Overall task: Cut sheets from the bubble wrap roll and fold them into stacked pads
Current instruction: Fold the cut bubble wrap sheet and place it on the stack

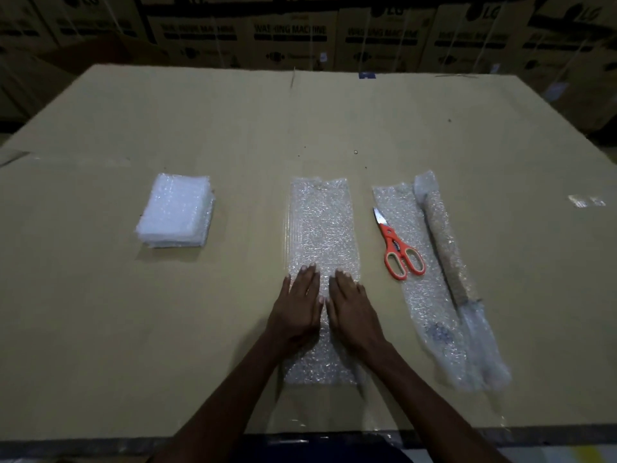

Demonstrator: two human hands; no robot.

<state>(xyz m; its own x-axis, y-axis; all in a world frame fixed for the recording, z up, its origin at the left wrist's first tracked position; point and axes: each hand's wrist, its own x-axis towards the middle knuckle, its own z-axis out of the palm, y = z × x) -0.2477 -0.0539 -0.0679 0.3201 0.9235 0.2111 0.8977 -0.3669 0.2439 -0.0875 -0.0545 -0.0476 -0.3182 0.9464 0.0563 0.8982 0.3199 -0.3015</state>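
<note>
A long cut sheet of bubble wrap [320, 228] lies flat in the middle of the cardboard-covered table. My left hand [298, 307] and my right hand [350, 309] press flat on its near half, side by side, fingers straight. A stack of folded bubble wrap pads [175, 212] sits to the left. The bubble wrap roll [445, 248] lies to the right on its unrolled end [430, 312]. Orange-handled scissors [397, 248] rest on that unrolled wrap, blades pointing away from me.
The cardboard sheet [167, 312] covers the whole table, whose near edge runs just below my forearms. Stacked washing machine cartons [290, 35] form a wall behind the table. A small scrap of wrap [586, 201] lies far right.
</note>
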